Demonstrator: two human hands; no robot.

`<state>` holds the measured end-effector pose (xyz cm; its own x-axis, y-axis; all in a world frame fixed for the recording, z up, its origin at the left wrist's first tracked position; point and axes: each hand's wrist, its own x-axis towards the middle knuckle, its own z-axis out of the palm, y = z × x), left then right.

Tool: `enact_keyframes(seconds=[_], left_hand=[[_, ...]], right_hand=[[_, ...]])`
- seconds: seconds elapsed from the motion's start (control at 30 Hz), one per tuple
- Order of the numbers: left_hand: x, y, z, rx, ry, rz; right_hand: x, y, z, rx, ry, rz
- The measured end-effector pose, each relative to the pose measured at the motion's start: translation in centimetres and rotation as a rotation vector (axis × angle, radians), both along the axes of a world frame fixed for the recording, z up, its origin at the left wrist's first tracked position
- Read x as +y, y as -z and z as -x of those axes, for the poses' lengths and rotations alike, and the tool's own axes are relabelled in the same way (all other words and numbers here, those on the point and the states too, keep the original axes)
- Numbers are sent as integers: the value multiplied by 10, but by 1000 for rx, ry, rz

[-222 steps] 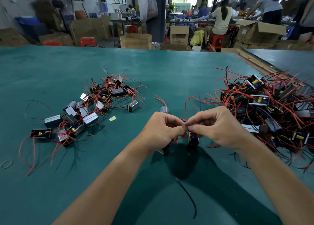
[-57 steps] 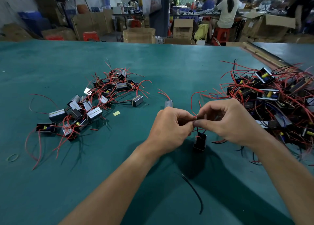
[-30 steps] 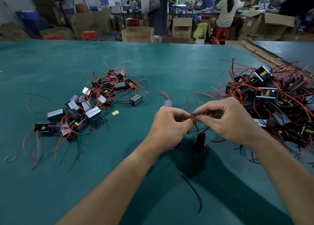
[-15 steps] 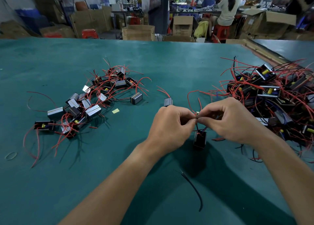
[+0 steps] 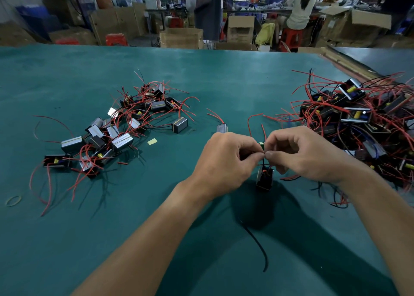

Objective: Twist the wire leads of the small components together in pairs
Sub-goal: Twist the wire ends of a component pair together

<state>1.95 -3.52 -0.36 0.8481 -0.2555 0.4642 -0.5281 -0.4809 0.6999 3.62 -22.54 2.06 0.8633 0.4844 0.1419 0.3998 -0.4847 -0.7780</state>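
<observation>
- On the green table (image 5: 224, 76), the tangled component pile (image 5: 358, 121) is on your right and the smaller pile (image 5: 125, 125) on your left.
- Your left hand (image 5: 224, 159) and right hand (image 5: 307, 154) are curled, fingertips meeting, both pinching the wire leads (image 5: 263, 161).
- The component (image 5: 264, 179) just below looks light and rigid.
- The leads look thin and springy, so pinch near their ends.

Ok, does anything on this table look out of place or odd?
Minor strays only: a black wire lies alone nearest the person, a yellow scrap sits beside the left pile, and a rubber band lies by the far left edge. Nothing looks spilled or damaged.
</observation>
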Motion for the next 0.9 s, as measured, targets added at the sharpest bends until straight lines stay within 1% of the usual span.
enact_keyframes(seconds=[0.2, 0.37, 0.67, 0.77, 0.83, 0.9], left_hand=[[1, -1, 1, 17, 19, 18], [3, -1, 0, 6, 25, 3], [6, -1, -1, -21, 18, -38], [6, 0, 0, -35, 18, -57], [5, 0, 1, -49, 17, -81], [5, 0, 0, -46, 10, -105]], right_hand=[[-2, -3, 1, 114, -34, -90], [3, -4, 3, 221, -19, -173], [10, -2, 2, 152, 68, -191], [9, -1, 2, 161, 72, -192], [8, -1, 1, 158, 70, -179], [8, 0, -1, 111, 65, -144]])
